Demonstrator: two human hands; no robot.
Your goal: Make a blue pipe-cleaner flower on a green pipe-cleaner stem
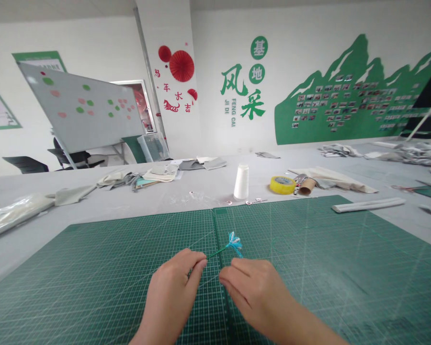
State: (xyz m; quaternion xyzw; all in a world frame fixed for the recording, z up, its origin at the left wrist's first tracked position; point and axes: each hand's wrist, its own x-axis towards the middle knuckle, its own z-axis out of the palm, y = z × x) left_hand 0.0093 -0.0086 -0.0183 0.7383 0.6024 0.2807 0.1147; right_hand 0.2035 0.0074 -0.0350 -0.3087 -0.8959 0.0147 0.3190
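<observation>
My left hand (175,282) pinches the green stem of a small handmade flower (233,241) between thumb and fingertips. The stem slants up to the right and ends in a tuft of blue and white threads. Just below that tuft is my right hand (255,287), its fingers pressed together. A blue strand hangs from the flower towards its knuckles, and whatever the fingertips hold is hidden. Both hands are over the green cutting mats (129,249), near where the two mats meet.
Beyond the mats stand a white thread cone (242,182), a roll of yellow tape (282,185) and a cardboard tube (307,186). A pale rolled strip (368,205) lies on the right mat. Fabric scraps (158,172) and a plastic-wrapped roll (17,215) lie on the grey table.
</observation>
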